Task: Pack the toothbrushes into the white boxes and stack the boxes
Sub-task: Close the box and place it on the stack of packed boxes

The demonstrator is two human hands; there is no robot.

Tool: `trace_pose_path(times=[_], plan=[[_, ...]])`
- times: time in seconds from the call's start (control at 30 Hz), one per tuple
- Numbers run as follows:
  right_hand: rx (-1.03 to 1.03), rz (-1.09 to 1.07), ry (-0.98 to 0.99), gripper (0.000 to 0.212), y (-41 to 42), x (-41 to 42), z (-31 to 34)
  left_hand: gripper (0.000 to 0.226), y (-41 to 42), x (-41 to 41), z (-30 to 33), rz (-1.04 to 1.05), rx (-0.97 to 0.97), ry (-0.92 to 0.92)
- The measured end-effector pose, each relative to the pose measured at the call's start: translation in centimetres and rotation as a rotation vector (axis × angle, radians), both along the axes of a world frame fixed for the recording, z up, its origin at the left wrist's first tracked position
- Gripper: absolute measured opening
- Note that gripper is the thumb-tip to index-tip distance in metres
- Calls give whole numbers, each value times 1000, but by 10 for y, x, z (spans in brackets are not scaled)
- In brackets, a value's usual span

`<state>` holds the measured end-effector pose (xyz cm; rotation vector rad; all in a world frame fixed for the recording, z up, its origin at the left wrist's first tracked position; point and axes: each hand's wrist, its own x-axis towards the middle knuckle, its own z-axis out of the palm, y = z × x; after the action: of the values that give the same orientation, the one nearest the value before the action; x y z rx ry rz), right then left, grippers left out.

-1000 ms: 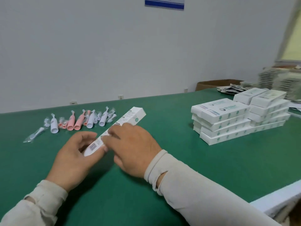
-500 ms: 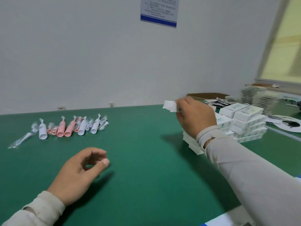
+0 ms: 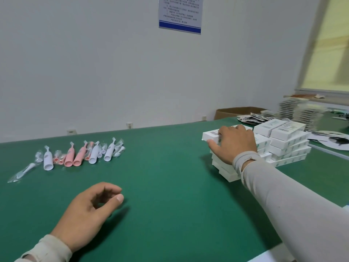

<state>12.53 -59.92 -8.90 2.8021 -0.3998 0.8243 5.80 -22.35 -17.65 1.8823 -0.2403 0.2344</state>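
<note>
While our right hand (image 3: 233, 143) grips the white box (image 3: 210, 136) atop the stack (image 3: 224, 167) at 2 o'clock, it looks light, crushable cardboard, so hold the long edges. Left hand (image 3: 88, 214) rests loosely curled, empty, on the counter (image 3: 170, 176); toothbrushes (image 3: 79, 154) wait at 10.
</note>
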Motion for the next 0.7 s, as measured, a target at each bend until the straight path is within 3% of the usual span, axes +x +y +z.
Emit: trace_pose_path(times=[0.2,0.3,0.43,0.53,0.63,0.7], plan=[[61,-27,-54,46,24,-13,2,21,1,2,-1,-13,28,-44],[76,295,-117,45,89,-35,-6,22,0,5,0,37,18,-86],[119,665,40,40,194,-45,-25,16,9,12,4,302,-92,-163],[387,785,230,32,236,-28,-40,14,20,20,4,447,-170,-178],[857,875,276,19,249,-16,-67,15,26,25,2,514,-137,-187],[933,903,302,10,249,-9,-86,17,28,30,-1,544,-114,-198]])
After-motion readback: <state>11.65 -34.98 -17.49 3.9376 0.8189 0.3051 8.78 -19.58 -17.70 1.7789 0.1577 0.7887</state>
